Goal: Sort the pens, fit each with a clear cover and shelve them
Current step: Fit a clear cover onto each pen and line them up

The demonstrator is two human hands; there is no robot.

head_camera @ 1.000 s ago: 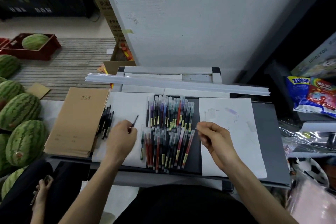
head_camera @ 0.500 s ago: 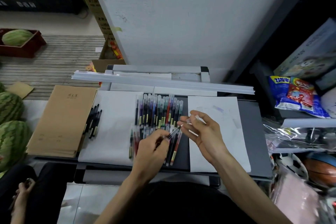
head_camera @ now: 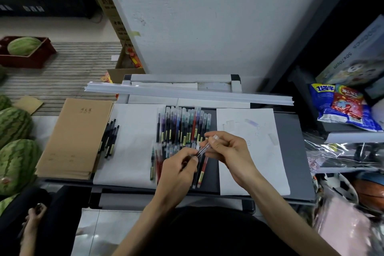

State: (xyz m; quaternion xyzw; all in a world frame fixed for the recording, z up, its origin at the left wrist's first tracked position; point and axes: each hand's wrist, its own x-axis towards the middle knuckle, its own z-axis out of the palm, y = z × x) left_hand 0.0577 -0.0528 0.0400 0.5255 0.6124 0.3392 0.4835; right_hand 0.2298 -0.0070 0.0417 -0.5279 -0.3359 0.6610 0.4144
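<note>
Hands that were apart a second ago now meet above the sorted pen rows (head_camera: pixel 182 127). The pen (head_camera: pixel 199 153) sits partly inside the clear cover (head_camera: pixel 214 138), so fitting is likely under way. Left hand (head_camera: pixel 177 167) is curled round the barrel. Right hand (head_camera: pixel 228 151) pinches the cover, wrist angled inward.

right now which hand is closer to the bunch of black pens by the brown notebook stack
Left. The left hand, gripping a pen, is right of the bunch of black pens across white paper; the right hand, pinching the clear cover, is farther right.
</note>
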